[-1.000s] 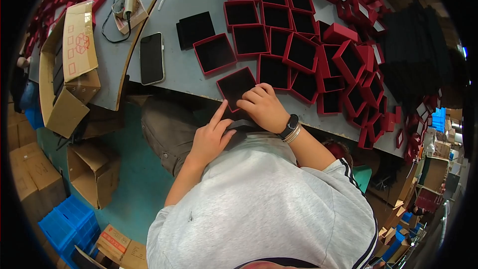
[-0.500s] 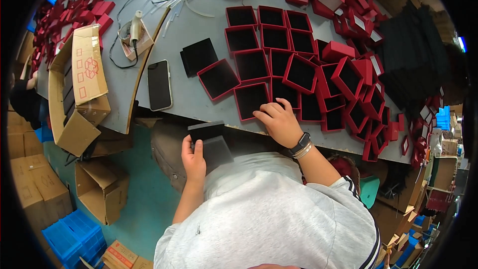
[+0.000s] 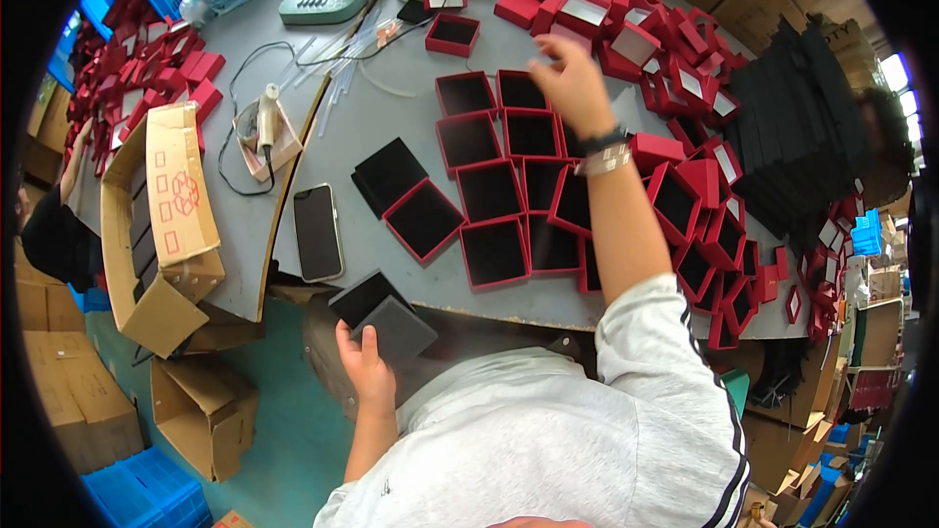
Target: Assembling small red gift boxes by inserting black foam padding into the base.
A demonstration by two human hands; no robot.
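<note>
My left hand [image 3: 368, 367] grips a few square black foam pads [image 3: 393, 329] just off the front edge of the table, its thumb on top of them. My right hand [image 3: 575, 88] is stretched over the far part of the table, fingers apart, and I see nothing in it. Beneath that forearm lie rows of red trays lined in black [image 3: 492, 191], some partly hidden by the arm. One lined red tray [image 3: 423, 220] sits askew at the left of the rows, touching black square pads [image 3: 393, 174] on the tabletop.
Red boxes [image 3: 636, 42] are heaped at the far right, beside tall black stacks [image 3: 792, 127]. A phone [image 3: 318, 233] lies near the front edge. Further left are a corded white tool [image 3: 266, 122] and an open cardboard box [image 3: 174, 186]. A fan base [image 3: 333, 0] stands at the back.
My right hand has left the nearest red tray and moved far forward over the rows. The left hand still holds the foam pads, now tilted and slightly lower. The whole view has shifted.
</note>
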